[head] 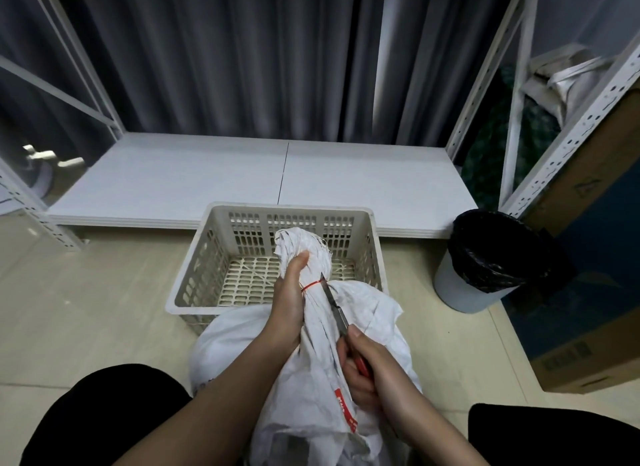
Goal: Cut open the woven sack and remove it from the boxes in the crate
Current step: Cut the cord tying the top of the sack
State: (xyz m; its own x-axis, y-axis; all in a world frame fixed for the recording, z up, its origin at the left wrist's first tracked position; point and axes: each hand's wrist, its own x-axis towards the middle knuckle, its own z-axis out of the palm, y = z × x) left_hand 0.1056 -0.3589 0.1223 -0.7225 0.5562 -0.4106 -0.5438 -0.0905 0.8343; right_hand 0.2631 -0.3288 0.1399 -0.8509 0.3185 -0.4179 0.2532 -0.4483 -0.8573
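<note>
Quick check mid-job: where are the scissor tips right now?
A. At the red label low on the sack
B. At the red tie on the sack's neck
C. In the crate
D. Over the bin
B: the scissors, held in the right hand, point their tips at the red tie around the sack neck, which the left hand grips.

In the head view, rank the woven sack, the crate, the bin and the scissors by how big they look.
1. woven sack, though nearness to the camera inflates it
2. crate, close to the sack, so this order is unsure
3. bin
4. scissors, held in the right hand
</note>
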